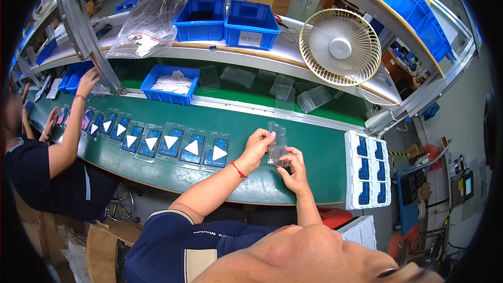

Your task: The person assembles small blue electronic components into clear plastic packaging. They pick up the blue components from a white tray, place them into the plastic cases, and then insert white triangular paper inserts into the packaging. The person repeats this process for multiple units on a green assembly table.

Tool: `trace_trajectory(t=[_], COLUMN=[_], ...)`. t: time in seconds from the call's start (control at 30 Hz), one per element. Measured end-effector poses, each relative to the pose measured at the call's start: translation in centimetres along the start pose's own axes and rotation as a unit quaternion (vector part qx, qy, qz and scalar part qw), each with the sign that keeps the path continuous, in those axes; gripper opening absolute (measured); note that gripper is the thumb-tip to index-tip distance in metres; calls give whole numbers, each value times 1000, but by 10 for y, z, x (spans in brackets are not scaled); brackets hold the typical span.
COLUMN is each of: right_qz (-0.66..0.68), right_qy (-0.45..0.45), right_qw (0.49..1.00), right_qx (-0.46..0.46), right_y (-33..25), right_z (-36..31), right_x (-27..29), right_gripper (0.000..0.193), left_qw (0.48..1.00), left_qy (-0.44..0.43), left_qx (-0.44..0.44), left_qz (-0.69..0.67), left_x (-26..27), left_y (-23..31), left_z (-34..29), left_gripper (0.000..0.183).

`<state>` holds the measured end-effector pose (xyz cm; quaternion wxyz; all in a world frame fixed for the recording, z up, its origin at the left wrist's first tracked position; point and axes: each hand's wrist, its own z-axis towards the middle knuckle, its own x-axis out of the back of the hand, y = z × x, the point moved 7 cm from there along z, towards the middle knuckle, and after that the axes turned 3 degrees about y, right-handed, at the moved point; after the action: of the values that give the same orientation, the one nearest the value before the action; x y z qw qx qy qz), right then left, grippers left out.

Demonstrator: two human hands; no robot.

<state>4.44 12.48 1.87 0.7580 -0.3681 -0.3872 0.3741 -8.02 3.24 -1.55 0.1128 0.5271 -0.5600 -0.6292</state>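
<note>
A clear plastic clamshell pack (277, 148) is held upright over the green tabletop between my two hands. The thumb and fingers of my left hand (257, 148) pinch its left edge. My right hand (295, 172) grips its lower right part, the thumb below and the fingers along the side. Through its walls I see no contents. To the left of my hands runs a row of clear packs with blue cards, several topped by a white triangle; the nearest such pack (216, 153) lies beside my left forearm.
A white foam tray (370, 207) with blue items sits at the right end. Behind the work surface are empty clear shells (313, 99), a blue bin (150, 93) of white pieces and a fan (339, 47). A co-worker (57, 165) reaches over the table at left.
</note>
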Motion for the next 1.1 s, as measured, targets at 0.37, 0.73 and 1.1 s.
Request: trace_trajectory(t=[0.37, 0.73, 1.1], right_qz=[270, 340, 192], right_qy=[49, 56, 150], right_qw=[955, 924, 964], right_qx=[-117, -168, -105], right_y=[-1, 0, 5], right_z=[10, 9, 10], right_x=[-1, 2, 35], right_gripper=[91, 85, 81], left_qw=[983, 983, 897], left_qy=[-166, -172, 47], left_qx=[18, -30, -214], left_qz=[77, 59, 384], left_x=[-36, -33, -16], left_y=[-2, -8, 29], left_z=[-23, -17, -22], left_gripper=[14, 13, 38])
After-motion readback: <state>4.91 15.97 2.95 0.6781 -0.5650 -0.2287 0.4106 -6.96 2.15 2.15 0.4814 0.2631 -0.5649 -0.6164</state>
